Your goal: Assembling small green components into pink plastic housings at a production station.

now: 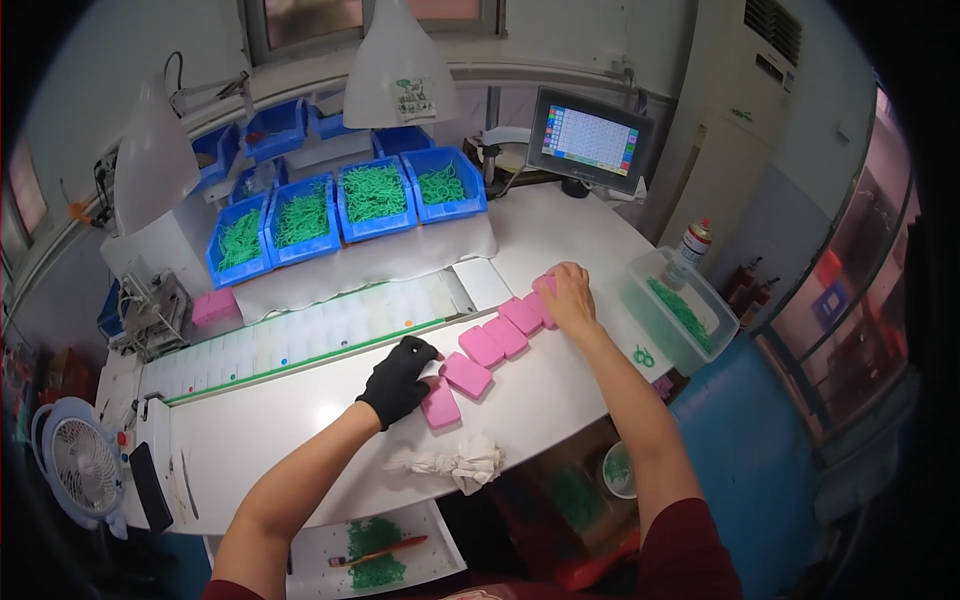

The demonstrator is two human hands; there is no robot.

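Note:
A slanting row of several pink rectangular blocks [494, 339] lies on the white table [300, 430]. My left hand [399, 380], in a black fingerless glove, rests at the near end of the row with its fingers touching the lowest pink block [440, 408]. My right hand [569, 297], bare, presses down on the far end of the row, covering the top pink block [544, 285]. Neither hand lifts anything off the table.
A white conveyor strip [300, 335] runs behind the row. Blue bins [345, 205] of green parts stand at the back, with a touchscreen monitor [590, 140] to the right. A clear tub [680, 310] of green parts, a crumpled white cloth [455, 462], another pink block [214, 306], and a small fan [80, 465] surround the work area.

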